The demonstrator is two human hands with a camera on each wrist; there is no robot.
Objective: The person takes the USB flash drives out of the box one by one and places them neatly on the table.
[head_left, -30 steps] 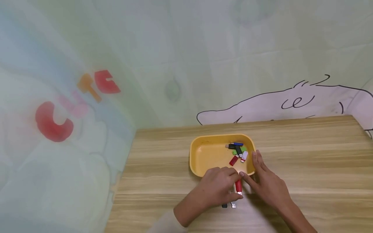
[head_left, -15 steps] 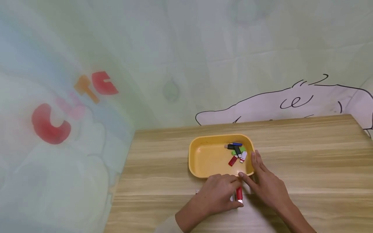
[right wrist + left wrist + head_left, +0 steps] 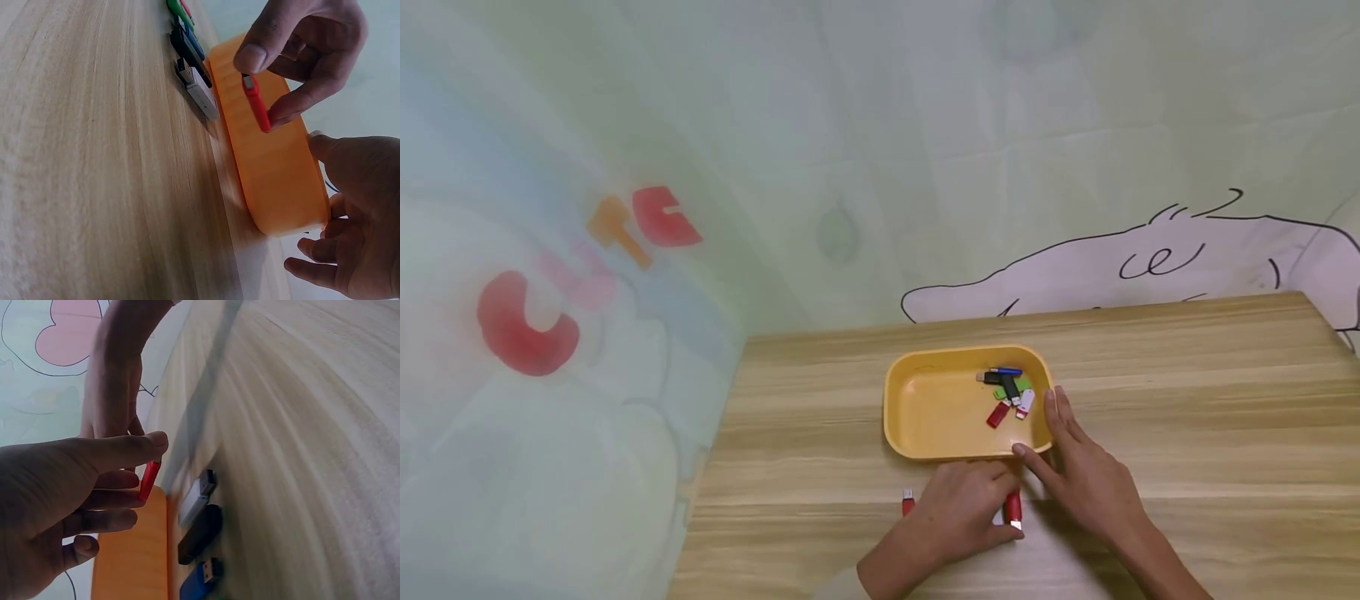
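Observation:
A red USB flash drive is pinched between the thumb and fingers of my left hand, just in front of the tray's near side. The left wrist view has the red drive held above the table, its metal plug toward the thumb. My right hand touches the yellow tray at its near right corner, thumb on the near rim and fingers along the right side. Below my left hand, a white drive, a black drive and a blue drive lie in a row.
Inside the tray's right part lie several flash drives, among them a red one, a white one and a blue one. Another red drive lies on the table left of my left hand. A printed curtain hangs behind.
My left hand has drawn back slightly from the tray toward me with the red flash drive. A red drive left of it has come into view. My right hand stays at the corner.

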